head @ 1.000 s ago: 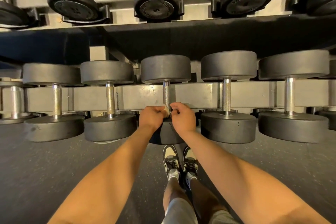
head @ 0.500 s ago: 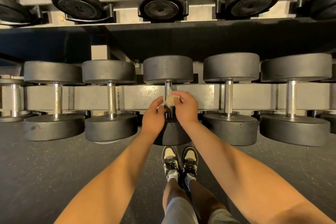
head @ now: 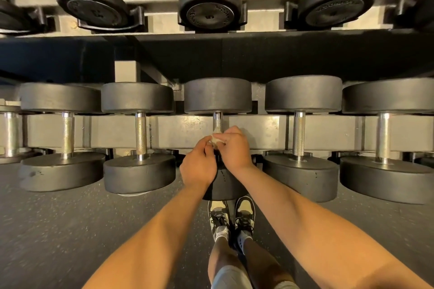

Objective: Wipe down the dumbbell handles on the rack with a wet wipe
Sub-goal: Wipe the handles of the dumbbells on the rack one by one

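Note:
A row of black dumbbells with steel handles lies on the lower shelf of the rack (head: pixel 187 131). The middle dumbbell's handle (head: pixel 217 122) shows only its far part. A small pale wet wipe (head: pixel 216 139) is wrapped around that handle, pinched from both sides by my left hand (head: pixel 198 164) and my right hand (head: pixel 232 146). Both hands cover the near part of the handle and part of the near weight head (head: pixel 223 185). Neighbouring handles stand bare to the left (head: pixel 141 135) and to the right (head: pixel 298 135).
An upper shelf carries smaller dumbbells (head: pixel 209 2), end-on, above a dark overhang (head: pixel 258 54). Speckled black rubber floor (head: pixel 70 230) spreads below. My legs and black-and-white shoes (head: pixel 231 216) stand directly under the middle dumbbell.
Both hands with the wipe slid up the middle handle away from me, then came back a little toward the near weight head.

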Action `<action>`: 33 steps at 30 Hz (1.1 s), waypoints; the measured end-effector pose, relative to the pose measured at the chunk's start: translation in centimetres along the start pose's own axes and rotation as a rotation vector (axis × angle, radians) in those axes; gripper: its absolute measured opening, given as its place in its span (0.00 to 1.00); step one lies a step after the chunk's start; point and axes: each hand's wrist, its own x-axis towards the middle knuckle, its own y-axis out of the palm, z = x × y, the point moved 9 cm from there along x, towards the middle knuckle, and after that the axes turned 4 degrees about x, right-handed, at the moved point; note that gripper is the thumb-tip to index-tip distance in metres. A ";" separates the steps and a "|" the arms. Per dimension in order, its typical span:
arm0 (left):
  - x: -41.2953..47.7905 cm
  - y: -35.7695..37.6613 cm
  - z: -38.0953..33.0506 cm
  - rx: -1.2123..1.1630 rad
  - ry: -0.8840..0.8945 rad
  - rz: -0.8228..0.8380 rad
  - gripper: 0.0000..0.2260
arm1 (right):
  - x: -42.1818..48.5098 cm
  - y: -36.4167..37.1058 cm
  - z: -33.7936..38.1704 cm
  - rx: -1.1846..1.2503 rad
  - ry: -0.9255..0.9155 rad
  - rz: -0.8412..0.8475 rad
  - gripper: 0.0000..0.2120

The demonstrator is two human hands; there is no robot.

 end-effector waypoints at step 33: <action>0.4 0.2 -0.4 -0.013 0.045 0.079 0.18 | 2.1 -1.9 -0.5 0.222 0.139 -0.168 0.13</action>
